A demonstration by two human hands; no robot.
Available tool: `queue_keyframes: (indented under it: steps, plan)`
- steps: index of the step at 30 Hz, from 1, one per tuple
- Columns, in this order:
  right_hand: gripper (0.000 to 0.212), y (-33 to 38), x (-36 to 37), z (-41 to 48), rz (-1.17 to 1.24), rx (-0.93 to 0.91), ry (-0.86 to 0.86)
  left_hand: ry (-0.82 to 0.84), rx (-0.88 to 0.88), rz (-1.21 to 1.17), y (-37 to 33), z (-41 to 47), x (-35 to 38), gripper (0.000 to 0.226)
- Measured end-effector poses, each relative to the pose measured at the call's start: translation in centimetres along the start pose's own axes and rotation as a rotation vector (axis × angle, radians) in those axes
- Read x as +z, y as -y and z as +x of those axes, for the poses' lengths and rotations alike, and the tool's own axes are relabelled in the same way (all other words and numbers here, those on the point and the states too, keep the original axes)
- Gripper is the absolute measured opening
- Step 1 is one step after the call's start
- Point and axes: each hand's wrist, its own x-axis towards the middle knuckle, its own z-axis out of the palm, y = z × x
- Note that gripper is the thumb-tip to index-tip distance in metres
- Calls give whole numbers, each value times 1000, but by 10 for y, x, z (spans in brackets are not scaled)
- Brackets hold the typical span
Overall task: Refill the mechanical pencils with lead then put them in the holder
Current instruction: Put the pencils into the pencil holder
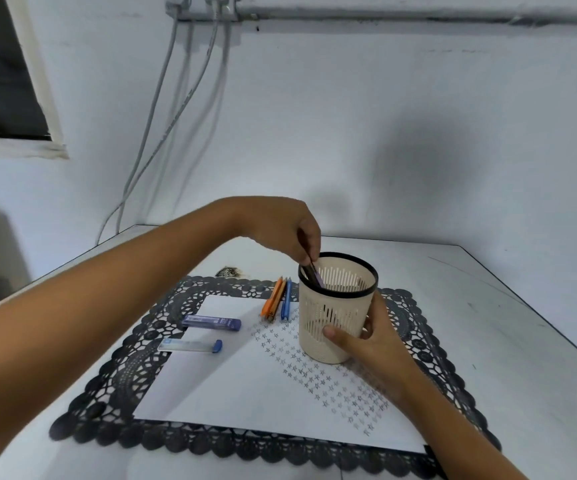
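Observation:
A cream slotted holder (328, 344) with a black rim stands on the white paper. My right hand (373, 344) grips its lower side, thumb on the front wall. Above the rim, my left hand (283, 230) pinches a purple and black mechanical pencil (316, 276), whose lower end is inside the holder. Left of the holder lie two orange pencils (273, 298) and a blue pencil (286, 299), side by side. Two lead cases lie further left: a dark blue one (211, 322) and a clear one with a blue cap (190, 346).
A white paper sheet (231, 386) marked with rows of small stars lies on a dark lace mat (114, 382) on the white table (488, 306). Cables (162, 133) hang down the wall behind. A small dark object (227, 271) sits past the mat's far edge.

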Motion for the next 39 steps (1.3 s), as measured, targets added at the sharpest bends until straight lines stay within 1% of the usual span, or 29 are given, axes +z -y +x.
queue_keyframes:
  steps: [5,8,10,12,14,16,17,18,20,22,24,28,31,39]
  plan:
    - [96,-2,-1,1,-2,9,2,85,4,61,-11,13,17,13]
    - [100,-2,0,1,-1,27,2,73,-14,84,-10,15,21,19]
    - [100,-2,-1,1,-17,26,2,43,-18,47,-6,12,21,22]
    - [101,-2,-1,1,-33,25,4,-66,-10,-49,1,8,20,20]
    - [105,-2,-1,1,-26,32,7,-288,-42,-139,14,6,22,16]
    - [106,-3,-1,1,-20,35,5,-492,-187,-214,33,7,29,13]
    - [106,-3,-1,1,-16,34,5,-520,-287,-227,44,9,35,14]
    - [105,-2,0,1,-13,31,4,-485,-377,-206,53,9,42,17]
    - [101,-2,0,0,-23,23,-3,-299,-495,-159,68,13,62,26]
    - [100,-2,1,0,-34,20,-8,-148,-569,-165,75,14,82,29]
    - [100,-1,1,0,-39,21,-14,-81,-618,-209,77,16,96,26]
    - [97,-1,1,-1,-50,11,-20,-72,-648,-228,75,21,108,16]
    - [95,0,0,-1,-29,13,-15,-100,-663,-255,74,25,111,21]
    - [96,0,0,-1,-51,-1,-15,-158,-699,-384,77,30,116,25]
